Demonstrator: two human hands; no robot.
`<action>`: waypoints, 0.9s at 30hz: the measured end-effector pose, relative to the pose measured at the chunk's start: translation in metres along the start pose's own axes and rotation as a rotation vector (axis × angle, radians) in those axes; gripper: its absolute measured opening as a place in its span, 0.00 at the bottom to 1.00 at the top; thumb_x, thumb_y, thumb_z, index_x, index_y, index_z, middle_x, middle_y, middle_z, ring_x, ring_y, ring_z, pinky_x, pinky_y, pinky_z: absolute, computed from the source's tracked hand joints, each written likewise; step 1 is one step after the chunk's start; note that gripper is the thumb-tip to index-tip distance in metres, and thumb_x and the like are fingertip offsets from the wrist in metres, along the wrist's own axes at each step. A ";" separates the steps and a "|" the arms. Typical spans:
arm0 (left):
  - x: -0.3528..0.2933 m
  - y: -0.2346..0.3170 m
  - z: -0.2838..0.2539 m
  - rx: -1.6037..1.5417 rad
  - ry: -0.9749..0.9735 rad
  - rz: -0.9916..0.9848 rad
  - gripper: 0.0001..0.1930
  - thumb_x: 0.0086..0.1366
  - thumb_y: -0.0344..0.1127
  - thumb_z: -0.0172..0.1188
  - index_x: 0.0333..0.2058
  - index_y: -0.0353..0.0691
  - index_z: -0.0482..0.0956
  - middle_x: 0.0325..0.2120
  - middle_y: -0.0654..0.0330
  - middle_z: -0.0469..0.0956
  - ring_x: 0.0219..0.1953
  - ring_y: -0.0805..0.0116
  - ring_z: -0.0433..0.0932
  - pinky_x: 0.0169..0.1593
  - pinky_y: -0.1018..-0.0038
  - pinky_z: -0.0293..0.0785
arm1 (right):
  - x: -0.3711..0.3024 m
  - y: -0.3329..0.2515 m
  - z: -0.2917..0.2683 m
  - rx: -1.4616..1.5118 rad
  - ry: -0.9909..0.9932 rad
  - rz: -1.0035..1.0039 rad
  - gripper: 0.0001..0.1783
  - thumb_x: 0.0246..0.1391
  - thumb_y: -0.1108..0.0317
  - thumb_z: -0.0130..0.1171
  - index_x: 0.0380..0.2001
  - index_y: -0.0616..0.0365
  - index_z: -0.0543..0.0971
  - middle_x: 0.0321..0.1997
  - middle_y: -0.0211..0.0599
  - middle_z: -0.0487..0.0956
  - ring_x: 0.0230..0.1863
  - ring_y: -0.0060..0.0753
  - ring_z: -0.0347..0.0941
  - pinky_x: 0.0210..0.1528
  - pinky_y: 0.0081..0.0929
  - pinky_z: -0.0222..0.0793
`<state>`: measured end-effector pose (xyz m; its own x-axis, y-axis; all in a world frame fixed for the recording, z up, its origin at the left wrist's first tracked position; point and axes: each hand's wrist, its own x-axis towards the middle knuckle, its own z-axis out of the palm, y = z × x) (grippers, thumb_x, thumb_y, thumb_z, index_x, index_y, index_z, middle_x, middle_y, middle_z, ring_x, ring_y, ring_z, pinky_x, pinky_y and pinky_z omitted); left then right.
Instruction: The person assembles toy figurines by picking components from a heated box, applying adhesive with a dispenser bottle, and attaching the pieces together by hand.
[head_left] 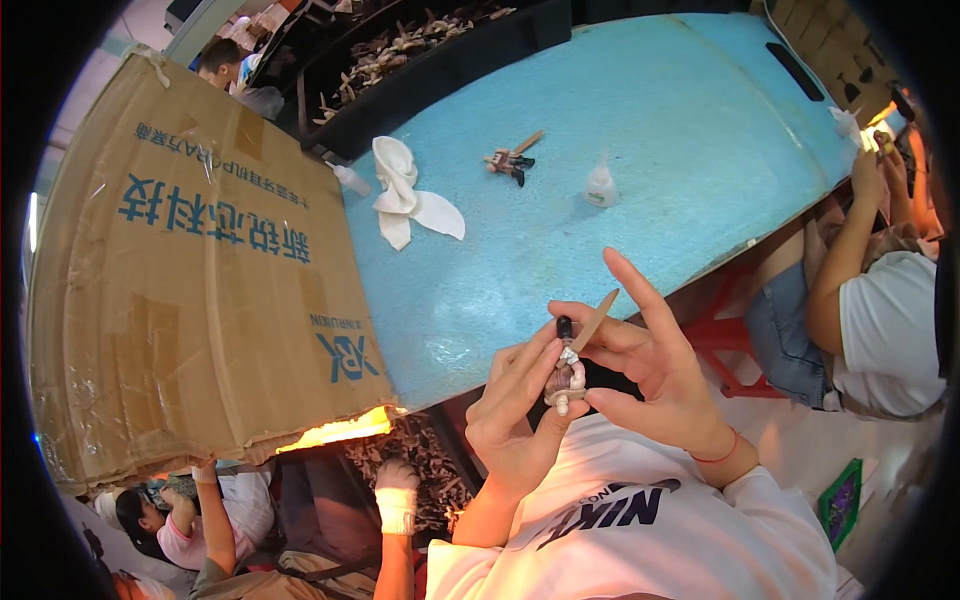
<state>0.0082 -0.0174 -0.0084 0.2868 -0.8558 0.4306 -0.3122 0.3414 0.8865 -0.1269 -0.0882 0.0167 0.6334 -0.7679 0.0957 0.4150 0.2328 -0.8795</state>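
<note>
Close to my chest, past the near edge of the blue-covered table (450, 330), I hold a small toy figurine (566, 378) with a dark tip and a tan, sword-like blade. My left hand (512, 415) is closed around its left side, thumb near the lower end. My right hand (655, 375) grips it from the other side with thumb and fingers, the index finger raised. The fingers hide part of the figurine. A similar figurine (510, 162) with dark boots and a tan blade lies on the table.
A white cloth (398, 190) and a small translucent bottle (600, 187) are on the table; another white bottle (350, 178) is beside a large cardboard box (200, 270) at left. A black bin (430, 75) of figurines stands at the back. Co-workers sit right and lower left.
</note>
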 end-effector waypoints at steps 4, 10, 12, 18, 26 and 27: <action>-0.001 0.001 0.000 0.088 0.008 0.044 0.25 0.49 0.36 0.68 0.45 0.30 0.75 0.43 0.44 0.74 0.43 0.57 0.74 0.43 0.70 0.71 | 0.000 -0.001 -0.003 -0.064 -0.084 0.005 0.44 0.44 0.86 0.51 0.63 0.58 0.45 0.58 0.55 0.63 0.59 0.35 0.61 0.59 0.35 0.60; -0.001 0.008 -0.001 0.237 0.003 0.110 0.27 0.37 0.22 0.64 0.42 0.30 0.77 0.41 0.44 0.75 0.36 0.52 0.73 0.40 0.68 0.73 | 0.001 0.000 -0.008 -0.075 -0.151 0.044 0.37 0.43 0.88 0.49 0.60 0.63 0.55 0.57 0.51 0.64 0.55 0.31 0.64 0.52 0.27 0.68; -0.002 0.009 -0.001 0.297 0.015 0.155 0.28 0.35 0.22 0.63 0.42 0.31 0.77 0.41 0.45 0.75 0.35 0.53 0.73 0.39 0.68 0.72 | 0.002 -0.001 -0.009 -0.089 -0.160 0.040 0.36 0.43 0.88 0.49 0.59 0.64 0.57 0.57 0.50 0.64 0.54 0.31 0.64 0.51 0.27 0.69; 0.005 0.010 -0.001 0.399 -0.006 0.179 0.26 0.37 0.24 0.65 0.42 0.31 0.77 0.41 0.46 0.75 0.34 0.53 0.72 0.37 0.69 0.72 | 0.008 0.007 -0.010 -0.001 -0.110 0.023 0.33 0.42 0.89 0.48 0.56 0.69 0.60 0.56 0.49 0.65 0.52 0.33 0.66 0.51 0.28 0.69; 0.006 0.015 -0.013 0.506 0.035 0.125 0.25 0.38 0.26 0.67 0.40 0.31 0.77 0.42 0.46 0.75 0.33 0.53 0.72 0.36 0.69 0.72 | 0.016 0.024 0.000 0.026 -0.093 -0.009 0.31 0.40 0.88 0.47 0.54 0.72 0.62 0.55 0.50 0.66 0.49 0.31 0.67 0.50 0.28 0.68; 0.002 0.015 -0.016 0.504 0.034 0.119 0.25 0.37 0.27 0.67 0.40 0.31 0.77 0.42 0.45 0.75 0.34 0.53 0.73 0.36 0.68 0.72 | 0.016 0.024 0.004 -0.067 -0.068 -0.026 0.30 0.42 0.84 0.51 0.53 0.72 0.63 0.55 0.51 0.67 0.48 0.31 0.68 0.50 0.28 0.68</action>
<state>0.0187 -0.0082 0.0083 0.2498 -0.8063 0.5361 -0.7394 0.1987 0.6433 -0.1042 -0.0925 -0.0007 0.6670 -0.7301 0.1486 0.3889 0.1710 -0.9053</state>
